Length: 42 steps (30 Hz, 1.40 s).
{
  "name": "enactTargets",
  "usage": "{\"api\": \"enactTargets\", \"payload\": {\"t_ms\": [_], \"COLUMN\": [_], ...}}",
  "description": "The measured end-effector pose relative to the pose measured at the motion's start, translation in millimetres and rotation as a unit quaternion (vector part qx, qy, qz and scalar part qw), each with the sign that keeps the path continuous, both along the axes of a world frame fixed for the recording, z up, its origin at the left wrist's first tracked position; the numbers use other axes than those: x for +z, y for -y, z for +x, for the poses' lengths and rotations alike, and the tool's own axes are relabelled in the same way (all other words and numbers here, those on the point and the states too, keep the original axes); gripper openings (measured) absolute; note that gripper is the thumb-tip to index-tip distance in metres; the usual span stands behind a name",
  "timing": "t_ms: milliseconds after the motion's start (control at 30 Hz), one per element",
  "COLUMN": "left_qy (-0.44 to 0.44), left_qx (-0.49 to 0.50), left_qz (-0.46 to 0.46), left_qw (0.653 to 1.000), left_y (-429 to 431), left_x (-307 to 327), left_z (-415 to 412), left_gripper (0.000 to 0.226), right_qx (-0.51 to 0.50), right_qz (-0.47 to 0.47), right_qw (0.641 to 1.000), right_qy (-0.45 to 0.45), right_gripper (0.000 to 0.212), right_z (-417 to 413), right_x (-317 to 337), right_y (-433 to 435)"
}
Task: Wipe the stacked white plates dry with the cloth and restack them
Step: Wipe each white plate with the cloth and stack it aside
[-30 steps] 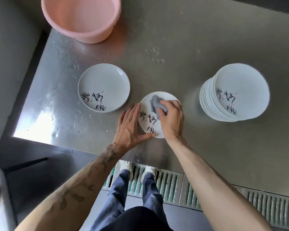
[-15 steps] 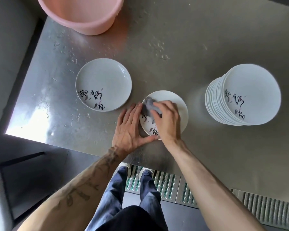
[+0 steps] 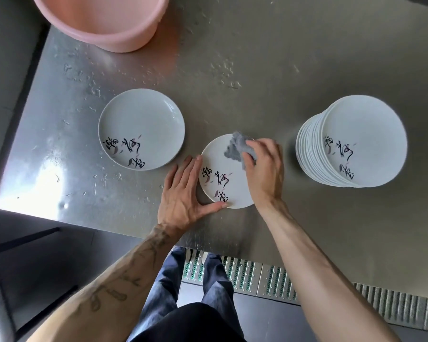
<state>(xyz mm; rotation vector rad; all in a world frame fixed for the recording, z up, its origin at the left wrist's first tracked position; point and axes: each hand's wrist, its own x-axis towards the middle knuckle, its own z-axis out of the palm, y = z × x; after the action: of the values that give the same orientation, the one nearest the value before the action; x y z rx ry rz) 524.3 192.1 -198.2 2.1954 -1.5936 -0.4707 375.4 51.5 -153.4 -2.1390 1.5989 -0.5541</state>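
1. Starting at the left, the steel desk [image 3: 282, 58] carries a pink basin [image 3: 101, 23] at its far edge and is speckled with drops [image 3: 225, 67]. A dried plate set down here could pick up water again underneath.
2. The left plate [image 3: 141, 119] lies alone and face up, near the middle plate [image 3: 220, 166] but not touching it. I judge it to be the start of the new pile.
3. The left hand [image 3: 181, 193] lies flat and open. Its straight fingers rest against the middle plate's left rim and its thumb along the near rim, bracing rather than gripping.
4. The middle plate sits on the desk near the front edge. If the brace slackens while the wipe pushes, the plate could skate on the wet steel. Sliding toward the person, it could go over the edge.
5. The cloth [image 3: 235, 150], grey and bunched, lies on the far right part of that plate. The right hand [image 3: 265, 169] curls over it, gripping it and pressing it down.
6. The stack [image 3: 361, 134] stands at the right, tall and well apart from the left plate. Its rims show fanned out on the left side, though I cannot tell whether that is a true lean. A knock from the right hand or forearm could shift or topple it.
7. Each face-up plate bears black brush characters with small pinkish strokes. I cannot read them, and no brand shows.
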Motion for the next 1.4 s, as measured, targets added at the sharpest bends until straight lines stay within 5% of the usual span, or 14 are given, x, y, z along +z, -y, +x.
{"api": "enactTargets", "payload": {"t_ms": [200,433,700,900,1067,1233,1400], "left_qy": [-0.002,0.013,0.000,0.019,0.011,0.022,0.017], "left_qx": [-0.004,-0.005,0.000,-0.010,-0.008,-0.015,-0.014], "left_qz": [0.008,0.006,0.016,0.009,0.016,0.013,0.018], "left_qw": [1.000,1.000,1.000,1.000,1.000,1.000,1.000], "left_y": [2.5,1.4,3.6,1.7,1.9,1.1,1.3], "left_x": [0.6,-4.5,-1.9,-3.6,-0.6,-1.1,-2.4], "left_z": [0.6,0.8,0.4,0.2,1.3,1.1,1.5], "left_gripper": [0.128,0.118,0.128,0.120,0.126,0.125,0.126], "right_qx": [-0.074,0.126,0.049,0.189,0.074,0.142,0.045], "right_qz": [0.015,0.106,0.085,0.130,0.105,0.147,0.125], "right_qw": [0.997,0.986,0.995,0.973,0.991,0.979,0.991], "right_qy": [-0.006,-0.008,-0.008,-0.002,-0.026,-0.007,-0.009], "right_gripper": [0.021,0.031,0.031,0.030,0.034,0.034,0.030], "right_z": [0.7,28.6,11.1,2.2,-19.3,-11.4,-26.4], "right_x": [2.0,9.8,6.2,13.2,11.3,14.1,19.1], "right_y": [-8.1,-55.3,-21.6,-51.7,-36.0,-59.3,-56.4]}}
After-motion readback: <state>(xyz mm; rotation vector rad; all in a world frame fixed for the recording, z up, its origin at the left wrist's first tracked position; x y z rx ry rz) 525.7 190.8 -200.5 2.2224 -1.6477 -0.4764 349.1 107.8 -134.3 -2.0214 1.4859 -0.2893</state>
